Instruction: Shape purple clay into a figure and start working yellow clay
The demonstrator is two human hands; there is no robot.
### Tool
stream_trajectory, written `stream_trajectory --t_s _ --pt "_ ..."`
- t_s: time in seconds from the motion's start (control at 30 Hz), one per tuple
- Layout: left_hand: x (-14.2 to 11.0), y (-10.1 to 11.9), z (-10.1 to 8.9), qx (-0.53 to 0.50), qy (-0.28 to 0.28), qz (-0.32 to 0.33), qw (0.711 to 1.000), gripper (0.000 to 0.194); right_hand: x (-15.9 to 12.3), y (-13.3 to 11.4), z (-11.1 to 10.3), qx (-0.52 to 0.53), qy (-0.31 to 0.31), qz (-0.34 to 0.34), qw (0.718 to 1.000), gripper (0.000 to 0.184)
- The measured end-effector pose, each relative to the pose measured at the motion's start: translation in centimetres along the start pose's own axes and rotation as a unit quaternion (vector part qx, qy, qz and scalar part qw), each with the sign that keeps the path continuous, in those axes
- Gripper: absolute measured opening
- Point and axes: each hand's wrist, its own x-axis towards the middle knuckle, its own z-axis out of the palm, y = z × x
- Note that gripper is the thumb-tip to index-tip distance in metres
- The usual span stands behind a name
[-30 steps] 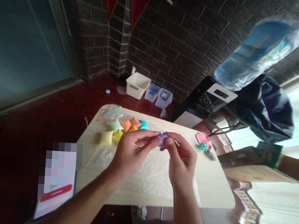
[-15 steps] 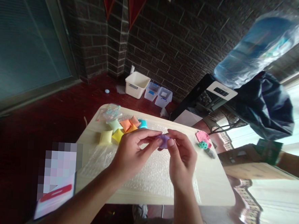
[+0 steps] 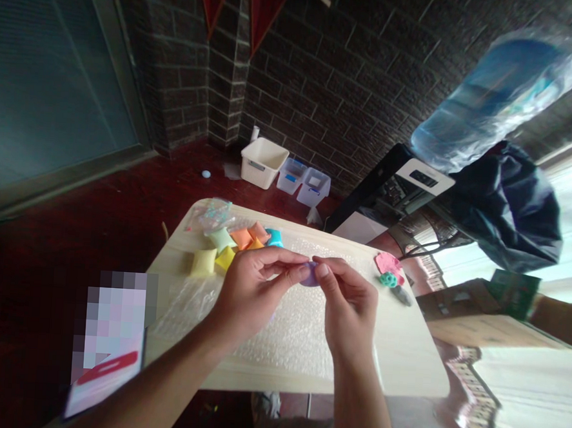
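Between my two hands, above the table, is a small flat piece of purple modelling clay (image 3: pixel 310 277). My left hand (image 3: pixel 252 286) pinches its left side between thumb and fingertips. On the other side, my right hand (image 3: pixel 352 302) grips it with thumb and bent fingers. Under both hands lies a sheet of bubble wrap (image 3: pixel 302 334). Beyond my left hand are several soft coloured packets, among them a pale yellow packet (image 3: pixel 203 262), a pale green packet (image 3: pixel 220 239), an orange packet (image 3: pixel 241 238) and a blue packet (image 3: pixel 274 237).
On the right of the table (image 3: pixel 413 357) lie a pink piece (image 3: pixel 387 263), a green piece with holes (image 3: pixel 387 280) and a grey lump (image 3: pixel 403 296). A lit screen (image 3: pixel 105 384) stands at left. Behind are a white basket (image 3: pixel 262 167) and a water dispenser (image 3: pixel 363 225).
My fingertips have drawn closer together over the purple clay. The clay now looks flatter and rounder along its lower edge. The camera view has shifted slightly.
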Motion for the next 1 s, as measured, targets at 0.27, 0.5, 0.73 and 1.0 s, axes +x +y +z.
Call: stream_trajectory --t_s 0.27,0.5,0.73,1.0 --pt "0.2 0.0 0.1 -0.011 -0.002 -0.020 1.000 0.021 -0.1 0.1 0.1 0.058 0.007 0.045 0.997 0.011" --pt "0.3 -0.2 -0.2 -0.005 0.013 -0.017 1.000 0.025 0.0 -0.2 0.3 0.063 0.002 0.059 0.996 0.010" --pt "0.1 -0.7 -0.3 0.012 -0.021 0.005 1.000 0.019 0.1 -0.2 0.1 -0.003 -0.009 0.012 1.000 0.013" --pt "0.2 -0.6 -0.4 0.056 0.004 0.045 0.997 0.014 0.1 -0.4 0.5 0.021 -0.001 0.035 0.999 0.015"
